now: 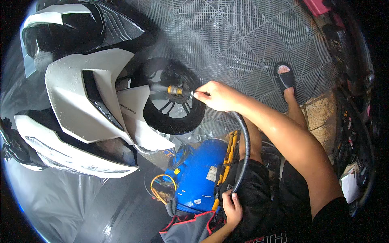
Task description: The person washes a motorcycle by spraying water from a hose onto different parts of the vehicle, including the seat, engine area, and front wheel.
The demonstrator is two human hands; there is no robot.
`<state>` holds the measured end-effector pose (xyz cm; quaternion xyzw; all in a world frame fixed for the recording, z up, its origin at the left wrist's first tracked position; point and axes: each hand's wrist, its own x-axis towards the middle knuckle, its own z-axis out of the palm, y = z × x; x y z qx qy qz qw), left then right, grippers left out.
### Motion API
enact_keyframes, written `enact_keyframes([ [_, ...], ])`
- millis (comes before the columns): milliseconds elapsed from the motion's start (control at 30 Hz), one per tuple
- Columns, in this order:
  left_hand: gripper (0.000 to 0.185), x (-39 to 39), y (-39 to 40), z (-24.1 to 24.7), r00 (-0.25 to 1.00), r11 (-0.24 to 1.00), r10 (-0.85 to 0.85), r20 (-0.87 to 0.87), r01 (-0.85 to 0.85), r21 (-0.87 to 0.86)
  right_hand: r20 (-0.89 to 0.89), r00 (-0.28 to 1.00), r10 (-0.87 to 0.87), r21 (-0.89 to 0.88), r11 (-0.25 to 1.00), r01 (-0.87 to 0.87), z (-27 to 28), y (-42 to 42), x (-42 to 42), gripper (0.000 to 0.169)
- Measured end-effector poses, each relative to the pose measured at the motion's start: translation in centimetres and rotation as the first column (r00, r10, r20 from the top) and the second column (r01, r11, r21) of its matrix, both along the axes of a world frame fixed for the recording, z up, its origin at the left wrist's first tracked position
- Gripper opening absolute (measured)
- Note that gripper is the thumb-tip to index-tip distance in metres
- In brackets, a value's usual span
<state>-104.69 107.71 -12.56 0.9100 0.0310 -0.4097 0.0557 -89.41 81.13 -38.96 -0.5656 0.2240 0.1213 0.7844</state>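
My right hand (pixel 216 96) grips the rear of a spray nozzle (pixel 175 90) with a brass-coloured tip, which points left. A fine mist leaves the tip toward a scooter's pale front fender (pixel 136 112) and its black spoked wheel (pixel 179 112). From this hand a black hose (pixel 245 142) bends down to my left hand (pixel 233 208), whose fingers close around it by my lap. Water droplets dot the scooter's silver-white front panel (pixel 73 91). Part of the wheel is hidden behind the fender and nozzle.
A blue tank (pixel 202 176) with a yellow hose (pixel 156 183) stands left of my legs. Near it lies a grey cloth item with red trim (pixel 190 227). Grey grid tiles (pixel 237 39) cover the floor, and dark machinery (pixel 337 42) lines the right side.
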Motion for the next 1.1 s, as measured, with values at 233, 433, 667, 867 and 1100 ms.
enact_keyframes([
  [233,0.028,-1.9,0.3,-0.5,0.999,0.998,-0.045,0.014,0.046,-0.045,-0.045,0.957,0.288,0.158,0.948,-0.278,2.4,-2.7,-0.8,0.030],
  [433,0.023,-2.4,-0.8,0.0,0.988,0.980,-0.155,0.010,0.155,-0.129,-0.119,0.842,0.526,0.033,0.850,-0.526,3.4,-2.3,-2.1,0.039],
  [667,0.024,-3.0,-0.3,-0.2,0.981,0.972,-0.192,0.021,0.193,-0.137,-0.231,0.842,0.487,-0.036,0.861,-0.508,3.7,-3.2,-3.3,0.045],
  [867,0.025,-3.3,-0.9,-0.2,0.987,0.978,-0.158,0.031,0.161,-0.132,-0.318,0.821,0.474,-0.075,0.851,-0.520,2.6,-4.0,-4.2,0.044],
  [1100,0.027,-3.7,-0.7,-0.5,0.991,0.988,-0.127,0.030,0.129,-0.083,-0.377,0.901,0.214,-0.229,0.921,-0.315,1.1,-4.4,-5.2,0.042],
])
